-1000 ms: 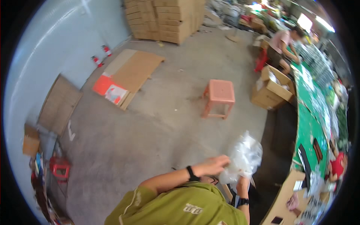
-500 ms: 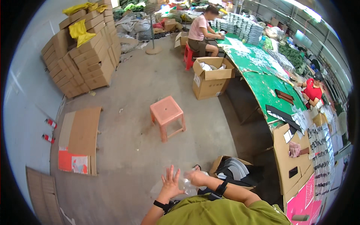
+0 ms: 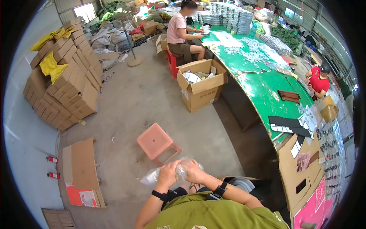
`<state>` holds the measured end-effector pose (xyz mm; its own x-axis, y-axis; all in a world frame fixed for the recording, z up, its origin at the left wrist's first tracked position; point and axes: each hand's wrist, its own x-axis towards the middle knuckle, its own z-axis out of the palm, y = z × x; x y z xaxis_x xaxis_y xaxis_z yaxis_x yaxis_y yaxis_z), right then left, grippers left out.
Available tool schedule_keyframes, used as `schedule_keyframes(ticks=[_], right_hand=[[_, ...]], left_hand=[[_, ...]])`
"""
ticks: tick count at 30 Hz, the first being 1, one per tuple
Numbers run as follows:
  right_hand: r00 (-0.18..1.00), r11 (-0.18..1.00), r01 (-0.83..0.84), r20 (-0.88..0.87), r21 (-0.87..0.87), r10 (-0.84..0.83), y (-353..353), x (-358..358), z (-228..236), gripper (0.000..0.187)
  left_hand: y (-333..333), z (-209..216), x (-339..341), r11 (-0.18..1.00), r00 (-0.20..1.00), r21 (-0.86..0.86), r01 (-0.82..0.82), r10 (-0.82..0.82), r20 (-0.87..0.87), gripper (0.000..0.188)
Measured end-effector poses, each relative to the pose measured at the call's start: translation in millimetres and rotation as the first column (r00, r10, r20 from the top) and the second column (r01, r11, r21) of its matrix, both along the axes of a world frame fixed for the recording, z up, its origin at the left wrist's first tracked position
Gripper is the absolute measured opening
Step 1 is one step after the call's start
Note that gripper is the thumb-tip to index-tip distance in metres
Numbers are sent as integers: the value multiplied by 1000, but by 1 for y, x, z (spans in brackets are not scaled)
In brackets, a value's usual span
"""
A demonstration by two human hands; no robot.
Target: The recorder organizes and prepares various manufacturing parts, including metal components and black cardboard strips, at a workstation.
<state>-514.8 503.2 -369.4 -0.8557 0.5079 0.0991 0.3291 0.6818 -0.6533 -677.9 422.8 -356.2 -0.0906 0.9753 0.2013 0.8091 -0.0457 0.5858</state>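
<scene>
Above the concrete floor [image 3: 126,110], left hand [image 3: 169,172] and right hand [image 3: 194,171] clutch a clear plastic bag [image 3: 152,177].

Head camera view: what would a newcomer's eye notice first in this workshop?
Low in the middle, the person's left hand and right hand press together around a crumpled clear plastic bag, just in front of a small pink plastic stool on the concrete floor. To the right curves a long green worktable, with an open brown cardboard box beside it. Stacked brown cartons fill the left.
</scene>
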Motion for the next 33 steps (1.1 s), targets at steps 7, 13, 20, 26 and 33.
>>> schedule_keyframes(ticks=[7, 13, 20, 26, 33], right_hand=[[886, 873, 460, 23, -162, -463, 145, 54, -35, 78], [521, 558, 821, 560, -122, -644, 237, 137, -86, 64], [405, 448, 893, 505, -40, -762, 318, 166, -87, 49], [372, 431, 902, 553, -26, -746, 413, 200, -109, 55], [352, 541, 807, 542, 237, -763, 589, 207, -94, 73]], left_hand=[[150, -71, -115, 945, 847, -116, -304, 324, 421, 44], [331, -91, -160, 935, 832, 1, -356, 316, 456, 40], [535, -93, -172, 958, 861, 21, -287, 248, 444, 52], [650, -97, -158, 905, 767, 10, -426, 355, 535, 53], [729, -111, -152, 824, 746, 63, -563, 474, 468, 51]])
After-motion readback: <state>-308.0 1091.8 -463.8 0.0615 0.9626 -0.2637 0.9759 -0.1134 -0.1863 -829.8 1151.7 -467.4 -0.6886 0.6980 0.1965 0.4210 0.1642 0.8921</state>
